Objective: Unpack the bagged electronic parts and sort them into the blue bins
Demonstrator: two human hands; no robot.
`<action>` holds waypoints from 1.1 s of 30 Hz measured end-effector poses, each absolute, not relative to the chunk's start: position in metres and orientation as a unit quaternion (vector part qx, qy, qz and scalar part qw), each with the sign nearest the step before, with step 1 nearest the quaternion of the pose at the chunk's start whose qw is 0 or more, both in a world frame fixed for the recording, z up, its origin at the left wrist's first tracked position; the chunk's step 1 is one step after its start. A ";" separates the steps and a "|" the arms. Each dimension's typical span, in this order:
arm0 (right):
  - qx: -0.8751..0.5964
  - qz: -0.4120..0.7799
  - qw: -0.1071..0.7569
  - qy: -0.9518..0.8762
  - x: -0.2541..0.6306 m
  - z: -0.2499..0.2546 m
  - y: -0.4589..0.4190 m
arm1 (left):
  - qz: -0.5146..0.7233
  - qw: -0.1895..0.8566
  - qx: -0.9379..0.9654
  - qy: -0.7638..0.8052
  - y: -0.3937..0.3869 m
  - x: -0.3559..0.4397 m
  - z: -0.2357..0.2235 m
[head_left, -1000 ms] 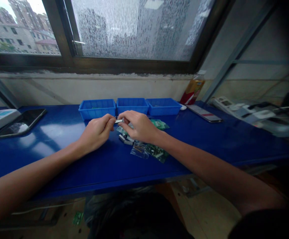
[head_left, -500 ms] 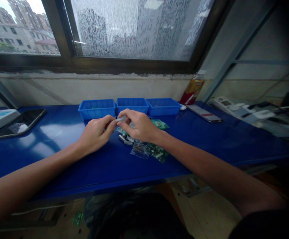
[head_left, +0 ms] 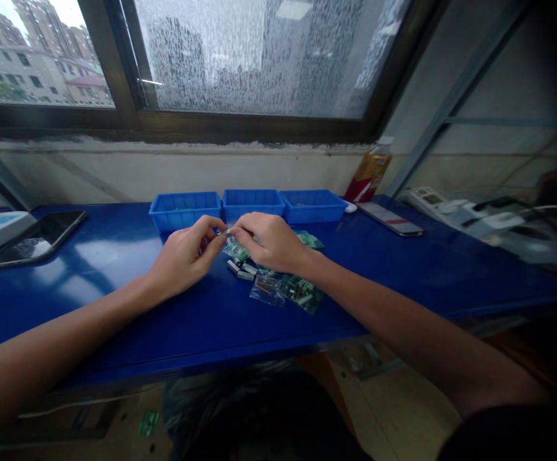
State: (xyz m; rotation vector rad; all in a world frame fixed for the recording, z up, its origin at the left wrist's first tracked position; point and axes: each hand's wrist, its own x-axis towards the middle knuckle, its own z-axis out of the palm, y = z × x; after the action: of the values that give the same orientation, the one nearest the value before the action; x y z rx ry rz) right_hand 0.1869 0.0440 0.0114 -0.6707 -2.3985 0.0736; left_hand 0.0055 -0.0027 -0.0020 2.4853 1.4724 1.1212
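Note:
Above the blue table (head_left: 129, 326), my left hand (head_left: 185, 256) and my right hand (head_left: 271, 242) meet fingertip to fingertip. Both pinch a small pale, see-through piece (head_left: 227, 232) that looks like a little plastic bag; fingers cover most of it. Just below my right hand lie several short silver-and-black metal parts (head_left: 246, 271). Beside them is a clear bag (head_left: 266, 289) with thin brass-coloured pins inside. Bags of green circuit boards (head_left: 302, 291) lie under and around my right wrist.
Three blue bins stand in a row at the back: left (head_left: 187, 211), middle (head_left: 253, 200), right (head_left: 313, 208). A phone (head_left: 38, 238) lies at left, another (head_left: 390, 218) at right near a red-and-yellow carton (head_left: 369, 174). Power strips (head_left: 480, 218) line the right side.
The fingers have shifted slightly around the small piece, and less of the clear plastic shows between them. The view has moved a little; the parts on the table look unmoved.

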 end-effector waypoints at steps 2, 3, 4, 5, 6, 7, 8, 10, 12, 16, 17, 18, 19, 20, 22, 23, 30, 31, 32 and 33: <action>-0.257 0.037 0.310 -0.915 0.187 0.010 0.045 | 0.348 0.022 0.805 0.479 -0.002 0.005 -0.003; -0.258 0.044 0.307 -0.915 0.186 0.010 0.045 | 0.345 0.025 0.805 0.482 -0.001 0.005 -0.003; -0.258 0.050 0.306 -0.915 0.186 0.009 0.044 | 0.344 0.028 0.803 0.485 -0.001 0.005 -0.004; -0.260 0.055 0.308 -0.914 0.186 0.009 0.044 | 0.345 0.030 0.801 0.488 0.000 0.005 -0.004; -0.262 0.059 0.310 -0.912 0.186 0.008 0.044 | 0.346 0.030 0.799 0.491 0.000 0.004 -0.004; -0.264 0.062 0.313 -0.910 0.186 0.008 0.044 | 0.347 0.028 0.798 0.493 0.001 0.004 -0.004; -0.264 0.062 0.314 -0.910 0.186 0.008 0.043 | 0.347 0.026 0.797 0.494 0.001 0.004 -0.004; -0.257 0.058 0.314 -0.912 0.186 0.007 0.043 | 0.345 0.020 0.796 0.498 0.002 0.003 -0.003; -0.246 0.050 0.312 -0.916 0.186 0.007 0.043 | 0.333 0.017 0.797 0.504 0.002 0.003 -0.002; -0.250 0.036 0.306 -0.918 0.185 0.005 0.045 | 0.314 0.041 0.802 0.507 0.003 0.003 -0.003; -0.256 0.034 0.303 -0.917 0.185 0.005 0.046 | 0.313 0.053 0.805 0.502 0.003 0.003 -0.004; -0.262 0.031 0.300 -0.917 0.185 0.004 0.046 | 0.312 0.063 0.808 0.496 0.002 0.004 -0.004; -0.267 0.029 0.297 -0.916 0.185 0.004 0.047 | 0.308 0.068 0.811 0.493 0.002 0.004 -0.005; -0.272 0.028 0.293 -0.916 0.185 0.004 0.048 | 0.302 0.067 0.814 0.492 0.002 0.005 -0.006; -0.279 0.023 0.285 -0.916 0.185 0.004 0.049 | 0.288 0.054 0.816 0.498 0.002 0.006 -0.007; -0.282 0.019 0.281 -0.917 0.185 0.004 0.049 | 0.284 0.049 0.816 0.501 0.002 0.006 -0.007; -0.286 0.045 0.282 -0.915 0.185 0.006 0.046 | 0.284 0.069 0.804 0.517 0.003 0.004 -0.006; -0.282 0.049 0.286 -0.915 0.186 0.006 0.046 | 0.287 0.072 0.803 0.518 0.003 0.004 -0.006; -0.277 0.051 0.289 -0.915 0.186 0.006 0.046 | 0.288 0.073 0.802 0.519 0.003 0.004 -0.005; -0.271 0.051 0.292 -0.916 0.186 0.005 0.046 | 0.288 0.073 0.800 0.520 0.002 0.004 -0.005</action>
State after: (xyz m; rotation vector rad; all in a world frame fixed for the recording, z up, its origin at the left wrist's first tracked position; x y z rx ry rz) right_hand 0.1863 0.0456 0.0054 -0.7216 -2.4419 0.1356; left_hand 0.0037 0.0023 -0.0049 2.4047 1.5637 0.8663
